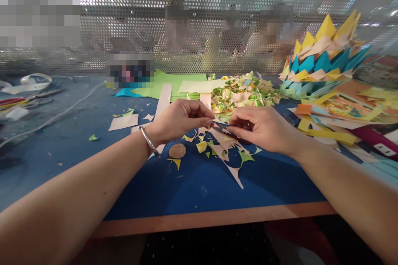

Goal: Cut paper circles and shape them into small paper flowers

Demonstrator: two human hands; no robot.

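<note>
My right hand (pixel 261 128) is closed around a small pair of scissors (pixel 221 124). The dark blades point left, and a bit of red handle shows under the fingers. The thumb and fingers of my left hand (pixel 186 118) pinch together right at the blade tips, on what looks like a small piece of pale paper, mostly hidden. Below both hands lie pale pink, green and yellow paper scraps (pixel 225 145). A round wooden disc (pixel 177 150) rests under my left wrist, beside a yellow scrap (pixel 176 163).
Behind my hands is a heap of curled paper pieces (pixel 245 93), with green sheets (pixel 183 78) to its left. A tiered paper crown-like piece (pixel 323 64) stands at the right, near loose strips (pixel 338 112). A white cord (pixel 71 105) crosses the blue table (pixel 174 194) at left.
</note>
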